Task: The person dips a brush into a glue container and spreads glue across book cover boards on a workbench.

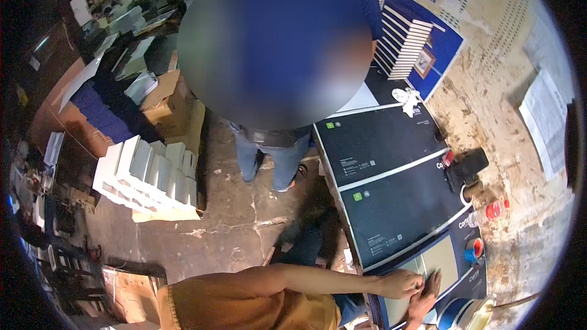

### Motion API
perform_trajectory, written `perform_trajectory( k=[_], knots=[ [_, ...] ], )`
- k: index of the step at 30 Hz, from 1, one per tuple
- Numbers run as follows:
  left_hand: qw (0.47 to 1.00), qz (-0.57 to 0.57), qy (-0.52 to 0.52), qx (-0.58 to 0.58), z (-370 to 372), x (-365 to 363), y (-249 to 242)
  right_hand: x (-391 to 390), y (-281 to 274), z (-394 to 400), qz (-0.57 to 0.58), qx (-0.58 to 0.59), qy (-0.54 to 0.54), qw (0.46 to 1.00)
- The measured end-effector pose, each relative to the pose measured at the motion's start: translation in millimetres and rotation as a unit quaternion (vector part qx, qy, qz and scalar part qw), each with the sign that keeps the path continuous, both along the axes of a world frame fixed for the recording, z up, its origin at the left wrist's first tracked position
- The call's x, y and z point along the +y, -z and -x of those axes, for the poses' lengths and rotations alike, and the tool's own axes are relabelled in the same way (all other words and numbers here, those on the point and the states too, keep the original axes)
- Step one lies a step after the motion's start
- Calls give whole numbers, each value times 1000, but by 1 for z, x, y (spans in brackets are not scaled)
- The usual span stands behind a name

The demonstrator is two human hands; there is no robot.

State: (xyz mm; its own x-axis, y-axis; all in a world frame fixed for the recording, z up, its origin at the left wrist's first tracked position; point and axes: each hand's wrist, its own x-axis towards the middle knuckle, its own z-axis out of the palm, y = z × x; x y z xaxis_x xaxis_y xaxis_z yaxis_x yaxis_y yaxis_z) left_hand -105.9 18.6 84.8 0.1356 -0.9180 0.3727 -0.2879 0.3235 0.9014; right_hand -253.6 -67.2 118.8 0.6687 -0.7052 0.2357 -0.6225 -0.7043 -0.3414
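Note:
My left hand (400, 284) comes in from the left at the end of a bare forearm, its fingers curled closed over a panel; anything inside them is hidden. Beside it, my right hand (424, 299) lies with fingers stretched out flat, touching the panel's surface. The panel is a beige board (443, 260) with a pale strip along its left side and a dark blue border. It rests on the dark-covered table at the lower right. Near the right hand stands a blue and white tub (455, 315), with a blue roll with an orange-red inside (473, 249) farther up.
Black printed sheets (391, 217) cover the worktable along a stained wall. A red-capped bottle (494, 209) and a black device (468, 168) sit by the wall. Another person in blue (275, 140) stands beyond. Stacked white blocks (150, 171) are on the left.

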Motion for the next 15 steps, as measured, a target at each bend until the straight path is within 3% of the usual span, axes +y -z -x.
perform_trajectory(
  k=[2,4,7,8,9,11,14,15],
  knots=[
    [1000,17,-8,16,6,-3,11,-4,-10,16,80,131,-112,982],
    [1000,0,-13,6,7,-5,14,23,-59,11,-128,161,19,978],
    [999,-36,29,8,1,-4,8,19,-61,67,-160,99,90,978],
    [998,-48,44,17,0,-4,6,33,-93,55,-46,75,-19,996],
    [999,-36,37,14,2,-7,12,47,-139,52,-153,188,149,959],
    [999,-15,32,10,11,-13,30,43,-128,99,-128,95,199,967],
    [991,111,-64,30,12,-7,28,26,-96,196,-59,-89,296,949],
    [996,77,-24,32,10,-8,32,18,-76,246,-44,-154,332,930]
  ],
)
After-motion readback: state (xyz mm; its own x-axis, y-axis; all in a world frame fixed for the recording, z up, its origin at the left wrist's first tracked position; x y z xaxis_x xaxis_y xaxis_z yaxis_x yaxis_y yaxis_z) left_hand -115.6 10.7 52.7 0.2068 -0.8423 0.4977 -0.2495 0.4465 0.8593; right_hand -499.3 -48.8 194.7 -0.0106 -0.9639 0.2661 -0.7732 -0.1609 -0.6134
